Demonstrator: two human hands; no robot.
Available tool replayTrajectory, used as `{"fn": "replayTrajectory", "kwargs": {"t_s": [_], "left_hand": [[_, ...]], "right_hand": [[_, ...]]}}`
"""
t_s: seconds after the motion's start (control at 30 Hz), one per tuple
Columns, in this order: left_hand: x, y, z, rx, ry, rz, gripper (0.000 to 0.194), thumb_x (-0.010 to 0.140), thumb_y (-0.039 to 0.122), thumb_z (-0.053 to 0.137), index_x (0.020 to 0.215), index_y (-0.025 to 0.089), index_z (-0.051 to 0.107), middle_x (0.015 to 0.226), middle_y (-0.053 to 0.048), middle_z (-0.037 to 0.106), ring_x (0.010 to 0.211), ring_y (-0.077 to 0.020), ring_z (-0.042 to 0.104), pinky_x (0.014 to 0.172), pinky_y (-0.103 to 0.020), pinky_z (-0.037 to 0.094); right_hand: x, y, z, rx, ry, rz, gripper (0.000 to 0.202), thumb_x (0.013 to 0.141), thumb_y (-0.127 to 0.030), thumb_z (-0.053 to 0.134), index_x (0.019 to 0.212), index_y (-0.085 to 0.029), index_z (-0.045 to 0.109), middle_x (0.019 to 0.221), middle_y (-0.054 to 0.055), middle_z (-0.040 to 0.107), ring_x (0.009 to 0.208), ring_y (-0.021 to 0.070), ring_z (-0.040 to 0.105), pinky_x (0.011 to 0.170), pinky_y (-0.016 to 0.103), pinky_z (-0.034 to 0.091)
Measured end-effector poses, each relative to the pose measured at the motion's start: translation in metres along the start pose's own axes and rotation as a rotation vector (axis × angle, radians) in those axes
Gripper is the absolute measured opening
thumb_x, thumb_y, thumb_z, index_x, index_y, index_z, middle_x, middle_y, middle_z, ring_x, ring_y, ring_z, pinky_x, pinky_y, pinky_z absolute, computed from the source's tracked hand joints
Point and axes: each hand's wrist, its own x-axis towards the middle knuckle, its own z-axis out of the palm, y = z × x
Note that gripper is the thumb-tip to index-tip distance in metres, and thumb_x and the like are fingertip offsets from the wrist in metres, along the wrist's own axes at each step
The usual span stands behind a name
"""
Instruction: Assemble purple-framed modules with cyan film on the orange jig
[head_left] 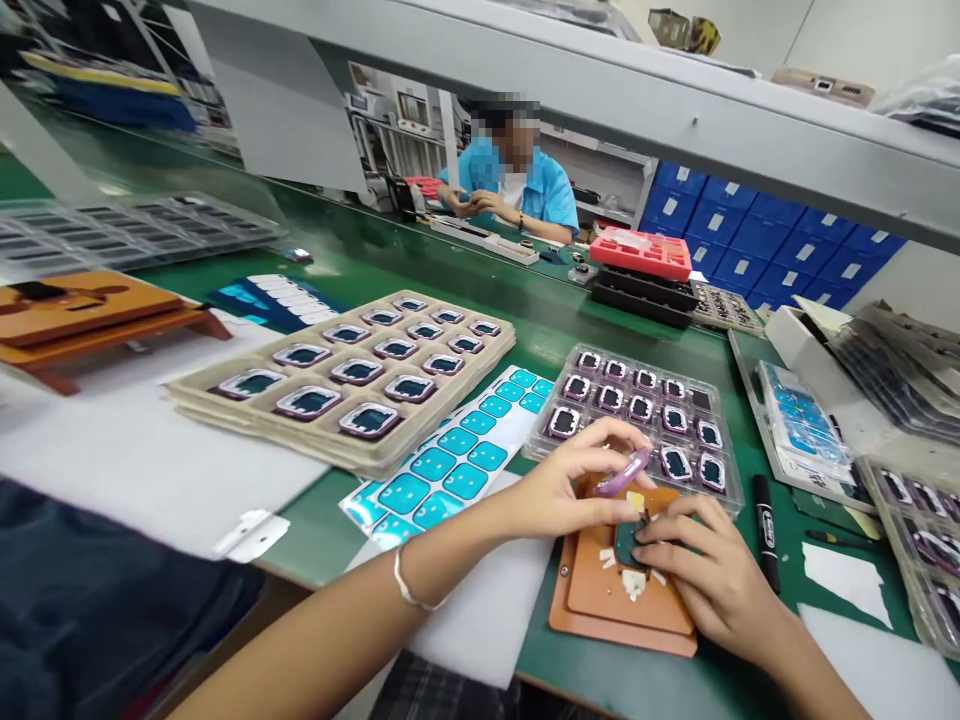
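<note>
Raised over the orange fixture, my left hand (574,485) pinches a purple watch-like housing (624,474), held tilted on edge. My right hand (701,555) is lower, its fingers closed against a small dark green plate (626,548) seated on the orange fixture (585,590). Part of that plate lies under my fingertips. Small white pads and a yellow piece surround it on the fixture. Just behind my hands is a clear tray (731,490) with several purple-rimmed housings in its pockets.
A stack of beige trays (262,435) with similar housings stands left, beside a sheet of blue stickers (480,450). On the right lie a black marker (765,530) and another filled tray (885,530). A metal shelf beam (600,110) crosses above. A person in blue (555,190) sits opposite.
</note>
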Motion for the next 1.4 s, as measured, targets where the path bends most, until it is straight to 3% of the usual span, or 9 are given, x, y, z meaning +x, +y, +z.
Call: {"fn": "replayTrajectory", "kwargs": {"t_s": [0.17, 0.33, 0.57, 0.7, 0.8, 0.9, 1.07, 1.23, 1.4], "left_hand": [[0.0, -0.002, 0.003, 0.082, -0.052, 0.066, 0.028, 0.09, 0.04, 0.064, 0.097, 0.015, 0.073, 0.106, -0.01, 0.06, 0.101, -0.0167, 0.06, 0.091, -0.032, 0.05], [-0.004, -0.002, 0.012, 0.263, -0.117, 0.165, 0.039, 0.087, 0.047, 0.067, 0.1, 0.01, 0.069, 0.107, -0.012, 0.061, 0.101, -0.0193, 0.057, 0.089, -0.033, 0.045], [-0.009, -0.005, 0.02, 0.42, -0.176, 0.151, 0.04, 0.085, 0.057, 0.065, 0.092, 0.018, 0.067, 0.106, -0.006, 0.066, 0.097, -0.019, 0.057, 0.084, -0.036, 0.031], [-0.007, 0.0, 0.015, 0.432, -0.238, 0.196, 0.053, 0.082, 0.063, 0.066, 0.115, 0.022, 0.063, 0.131, -0.009, 0.061, 0.111, -0.0239, 0.056, 0.094, -0.041, 0.03], [-0.005, 0.003, 0.011, 0.435, -0.187, 0.185, 0.061, 0.079, 0.064, 0.067, 0.123, 0.022, 0.057, 0.144, -0.012, 0.052, 0.121, -0.0266, 0.052, 0.101, -0.045, 0.028], [-0.004, 0.002, 0.008, 0.448, -0.124, 0.184, 0.049, 0.081, 0.061, 0.065, 0.108, 0.021, 0.061, 0.133, -0.009, 0.06, 0.115, -0.0251, 0.054, 0.097, -0.043, 0.032], [-0.004, -0.003, 0.007, 0.623, -0.157, 0.363, 0.037, 0.088, 0.056, 0.058, 0.099, 0.022, 0.066, 0.101, -0.002, 0.072, 0.1, -0.0239, 0.054, 0.095, -0.046, 0.028], [-0.004, 0.0, 0.007, 0.601, -0.221, 0.454, 0.037, 0.091, 0.055, 0.056, 0.097, 0.02, 0.066, 0.09, -0.003, 0.071, 0.091, -0.021, 0.055, 0.093, -0.043, 0.032], [-0.005, 0.002, 0.007, 0.554, -0.252, 0.391, 0.03, 0.089, 0.048, 0.058, 0.085, 0.019, 0.063, 0.076, -0.002, 0.068, 0.083, -0.0195, 0.057, 0.096, -0.043, 0.035]], "right_hand": [[0.001, -0.001, 0.0, -0.007, 0.009, -0.001, 0.031, 0.096, -0.004, 0.039, 0.115, -0.017, 0.059, 0.106, 0.009, 0.066, 0.094, 0.0219, 0.052, 0.078, 0.039, 0.048], [0.001, -0.007, 0.004, 0.032, 0.288, 0.113, 0.041, 0.092, -0.004, 0.052, 0.13, -0.02, 0.051, 0.119, 0.012, 0.053, 0.11, 0.0201, 0.056, 0.089, 0.032, 0.053], [0.001, -0.008, 0.005, -0.01, 0.171, 0.036, 0.02, 0.096, -0.013, 0.053, 0.115, -0.016, 0.06, 0.119, 0.014, 0.058, 0.109, 0.0192, 0.061, 0.088, 0.027, 0.057], [-0.003, 0.0, -0.003, 0.042, 0.197, 0.053, 0.013, 0.096, -0.015, 0.055, 0.108, -0.018, 0.06, 0.112, 0.012, 0.064, 0.104, 0.0184, 0.065, 0.087, 0.028, 0.057], [-0.005, 0.007, -0.012, 0.081, 0.242, 0.114, 0.012, 0.095, -0.016, 0.058, 0.106, -0.02, 0.059, 0.109, 0.009, 0.064, 0.101, 0.0174, 0.064, 0.087, 0.027, 0.056], [-0.006, 0.012, -0.018, 0.127, 0.173, 0.166, 0.009, 0.093, -0.017, 0.06, 0.101, -0.021, 0.061, 0.105, 0.008, 0.058, 0.098, 0.0175, 0.061, 0.086, 0.029, 0.054], [-0.005, 0.015, -0.017, 0.255, 0.028, 0.229, 0.01, 0.091, -0.016, 0.059, 0.099, -0.021, 0.062, 0.102, 0.006, 0.049, 0.089, 0.0143, 0.055, 0.076, 0.025, 0.053], [-0.004, 0.011, -0.015, 0.255, 0.111, 0.411, 0.018, 0.089, -0.03, 0.067, 0.104, -0.023, 0.058, 0.102, 0.006, 0.047, 0.081, 0.0141, 0.054, 0.068, 0.025, 0.052], [-0.002, 0.007, -0.014, 0.125, 0.113, 0.362, 0.021, 0.087, -0.036, 0.07, 0.099, -0.022, 0.061, 0.104, 0.007, 0.055, 0.097, 0.0202, 0.058, 0.08, 0.032, 0.053]]}}
